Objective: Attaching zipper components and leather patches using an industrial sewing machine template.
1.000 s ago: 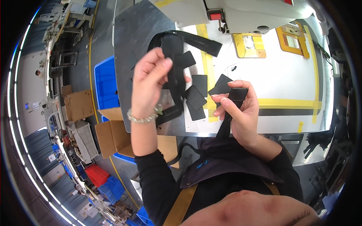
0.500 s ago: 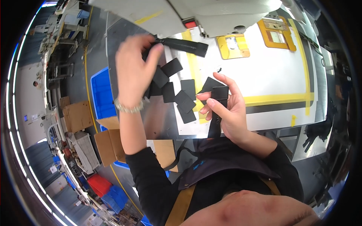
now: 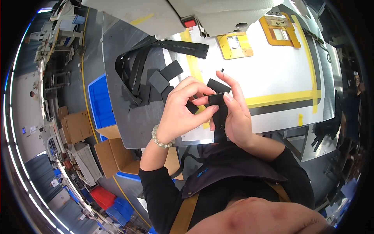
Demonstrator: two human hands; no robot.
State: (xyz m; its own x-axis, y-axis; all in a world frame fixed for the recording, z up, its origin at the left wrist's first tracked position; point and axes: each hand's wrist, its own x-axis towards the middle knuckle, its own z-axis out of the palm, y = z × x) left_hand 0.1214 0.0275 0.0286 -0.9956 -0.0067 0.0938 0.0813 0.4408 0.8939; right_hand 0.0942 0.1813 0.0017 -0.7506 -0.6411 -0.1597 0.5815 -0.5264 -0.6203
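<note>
My left hand (image 3: 183, 111) and my right hand (image 3: 233, 117) meet over the near edge of the white table (image 3: 272, 70). Both pinch a black webbing strap (image 3: 220, 119) that hangs down toward my lap. A small black patch (image 3: 217, 86) sits at the strap's top end, between my fingertips. A beaded bracelet (image 3: 160, 138) circles my left wrist. Several loose black patches (image 3: 159, 80) lie on the table just beyond my left hand, beside a pile of long black straps (image 3: 134, 66).
A sewing machine (image 3: 218, 15) stands at the table's far side with yellow-framed jigs (image 3: 278, 33) next to it. Yellow tape lines cross the tabletop. A blue bin (image 3: 99, 103) and cardboard boxes (image 3: 78, 124) stand on the floor to the left.
My left hand has come back from the strap pile at the far left and joined my right hand on the strap. The right hand stayed near the table edge.
</note>
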